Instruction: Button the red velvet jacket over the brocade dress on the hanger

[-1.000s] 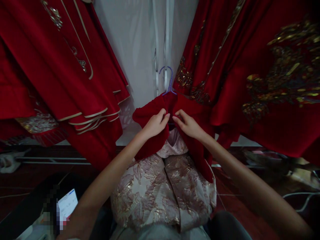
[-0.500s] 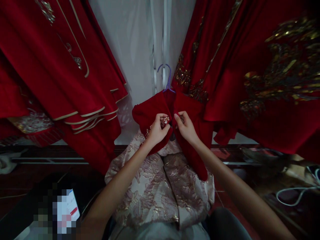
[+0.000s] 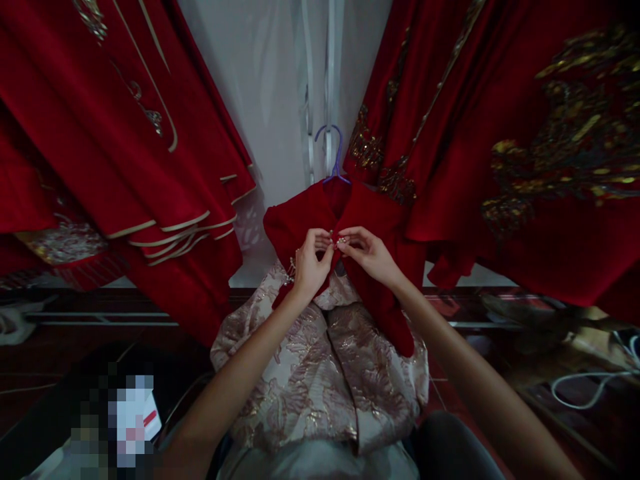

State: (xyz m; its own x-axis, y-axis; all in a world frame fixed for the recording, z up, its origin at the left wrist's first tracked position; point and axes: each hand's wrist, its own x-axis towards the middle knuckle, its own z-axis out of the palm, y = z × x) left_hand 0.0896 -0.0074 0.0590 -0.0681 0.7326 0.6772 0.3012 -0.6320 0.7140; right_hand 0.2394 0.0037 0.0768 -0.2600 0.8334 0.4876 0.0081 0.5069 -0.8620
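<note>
A small red velvet jacket (image 3: 380,220) hangs on a purple hanger (image 3: 333,153) over a pale pink and gold brocade dress (image 3: 320,373). My left hand (image 3: 310,263) and my right hand (image 3: 367,253) meet at the jacket's front opening. Both pinch the two front edges together around a small sparkly clasp (image 3: 338,241) between my fingertips. The clasp's shape is too small to make out.
Long red robes with gold trim (image 3: 150,153) hang at the left, and red embroidered garments (image 3: 525,160) hang at the right. A white wall (image 3: 280,87) is behind. A white cable (image 3: 585,390) lies on the dark floor at the right.
My hands have shifted from gripping the jacket's collar folds to pinching the clasp at the front. The jacket edges have closed together slightly.
</note>
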